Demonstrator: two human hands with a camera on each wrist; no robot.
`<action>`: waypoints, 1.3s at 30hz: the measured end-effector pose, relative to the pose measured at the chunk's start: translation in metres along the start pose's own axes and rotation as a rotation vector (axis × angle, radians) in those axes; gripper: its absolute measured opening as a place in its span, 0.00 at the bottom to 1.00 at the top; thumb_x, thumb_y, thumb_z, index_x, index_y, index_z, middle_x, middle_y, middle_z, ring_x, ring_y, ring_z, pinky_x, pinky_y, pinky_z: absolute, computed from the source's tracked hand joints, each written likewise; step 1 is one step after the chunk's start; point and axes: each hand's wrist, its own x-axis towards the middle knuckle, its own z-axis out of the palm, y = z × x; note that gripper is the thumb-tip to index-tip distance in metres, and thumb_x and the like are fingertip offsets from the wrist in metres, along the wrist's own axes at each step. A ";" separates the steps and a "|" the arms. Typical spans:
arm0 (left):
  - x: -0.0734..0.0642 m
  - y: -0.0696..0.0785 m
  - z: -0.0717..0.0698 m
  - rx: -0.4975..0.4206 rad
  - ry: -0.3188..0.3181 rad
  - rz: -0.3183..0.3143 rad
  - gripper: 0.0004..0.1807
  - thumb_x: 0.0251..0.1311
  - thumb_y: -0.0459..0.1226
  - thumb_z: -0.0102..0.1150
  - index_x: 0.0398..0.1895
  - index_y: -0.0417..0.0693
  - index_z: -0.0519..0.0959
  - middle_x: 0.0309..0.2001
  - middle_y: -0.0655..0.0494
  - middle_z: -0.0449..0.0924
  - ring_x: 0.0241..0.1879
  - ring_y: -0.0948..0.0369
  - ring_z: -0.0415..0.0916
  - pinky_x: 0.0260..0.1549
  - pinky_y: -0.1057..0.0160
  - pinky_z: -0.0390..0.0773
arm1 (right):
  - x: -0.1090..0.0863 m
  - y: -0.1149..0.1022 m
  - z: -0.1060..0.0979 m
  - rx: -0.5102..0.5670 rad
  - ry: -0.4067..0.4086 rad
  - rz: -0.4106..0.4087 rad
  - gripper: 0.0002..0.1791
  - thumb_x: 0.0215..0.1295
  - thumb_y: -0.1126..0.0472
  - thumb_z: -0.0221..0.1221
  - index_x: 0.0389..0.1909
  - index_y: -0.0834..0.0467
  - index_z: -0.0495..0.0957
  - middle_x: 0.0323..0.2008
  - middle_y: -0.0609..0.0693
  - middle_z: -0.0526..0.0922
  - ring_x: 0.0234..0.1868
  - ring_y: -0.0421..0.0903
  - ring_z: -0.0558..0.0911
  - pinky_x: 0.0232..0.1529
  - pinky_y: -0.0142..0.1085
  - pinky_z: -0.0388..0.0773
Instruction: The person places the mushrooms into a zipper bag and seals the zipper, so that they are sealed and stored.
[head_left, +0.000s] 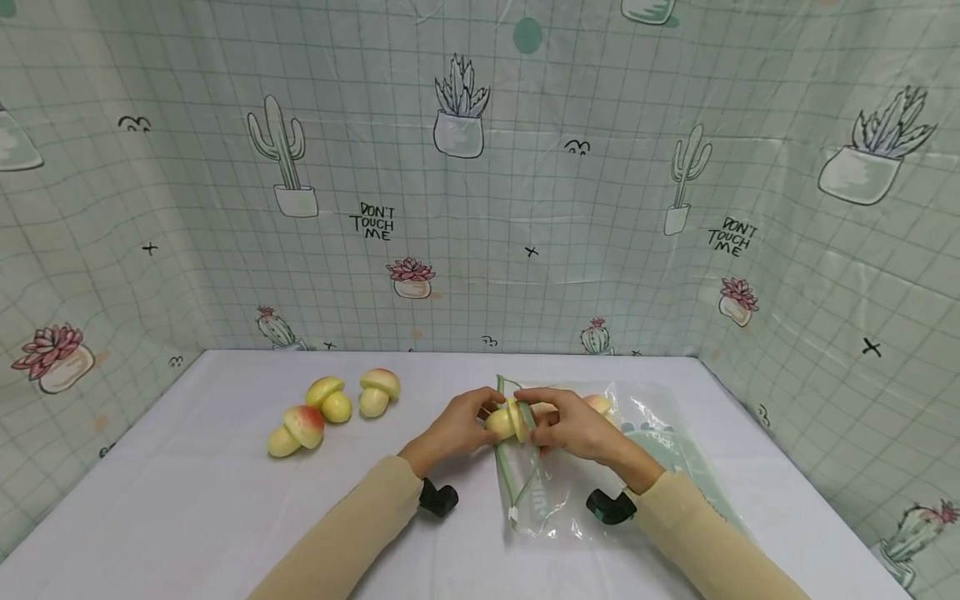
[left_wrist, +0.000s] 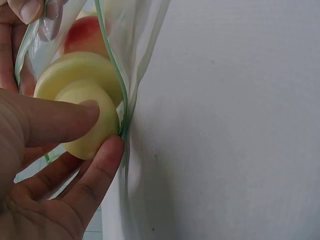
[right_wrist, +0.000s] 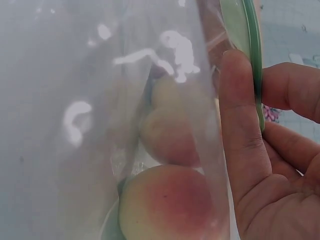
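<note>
My left hand [head_left: 457, 427] grips a pale yellow toy mushroom [head_left: 501, 424] by its stem at the mouth of a clear zip bag [head_left: 562, 508]. In the left wrist view, thumb and fingers close round that stem [left_wrist: 106, 117], its cap pointing into the bag beside the green zip strip [left_wrist: 116, 70]. My right hand [head_left: 577, 427] pinches the bag's green-edged rim, the strip lying between thumb and fingers in the right wrist view. Inside the bag, a red-blushed mushroom [right_wrist: 165, 205] shows through the plastic, with another rounded yellow-pink shape [right_wrist: 170, 135] behind it.
Left on the white table [head_left: 225, 517] lie three more toy mushrooms: a red-capped one [head_left: 303, 427], a yellow one [head_left: 327, 398] and a pinkish-yellow one [head_left: 378, 390]. A printed cactus-pattern curtain [head_left: 480, 200] surrounds the table at the back and sides.
</note>
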 end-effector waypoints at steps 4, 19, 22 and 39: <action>-0.001 -0.002 -0.002 -0.018 -0.017 0.013 0.20 0.49 0.26 0.67 0.47 0.40 0.75 0.45 0.50 0.79 0.45 0.54 0.78 0.45 0.59 0.77 | 0.000 0.000 0.000 0.000 0.002 0.000 0.36 0.55 0.76 0.55 0.68 0.64 0.62 0.37 0.62 0.79 0.30 0.46 0.78 0.33 0.46 0.82; 0.004 -0.001 0.001 -0.015 0.001 0.013 0.18 0.50 0.27 0.67 0.46 0.42 0.78 0.45 0.52 0.80 0.44 0.56 0.78 0.42 0.64 0.77 | 0.001 0.001 -0.001 -0.013 0.013 0.000 0.35 0.56 0.75 0.59 0.67 0.64 0.63 0.53 0.66 0.75 0.30 0.46 0.79 0.33 0.47 0.82; 0.005 0.000 0.004 -0.022 0.007 0.013 0.17 0.50 0.28 0.68 0.45 0.41 0.78 0.45 0.52 0.80 0.44 0.56 0.78 0.41 0.64 0.78 | 0.001 0.002 0.000 -0.006 0.008 -0.005 0.35 0.56 0.74 0.59 0.67 0.66 0.63 0.58 0.66 0.72 0.30 0.46 0.79 0.33 0.46 0.82; 0.000 -0.001 0.002 -0.006 0.031 -0.016 0.15 0.51 0.29 0.69 0.43 0.39 0.77 0.40 0.51 0.79 0.37 0.58 0.78 0.36 0.66 0.78 | 0.001 0.001 0.001 0.011 0.008 0.006 0.36 0.56 0.75 0.58 0.68 0.65 0.62 0.64 0.65 0.64 0.30 0.46 0.78 0.33 0.47 0.82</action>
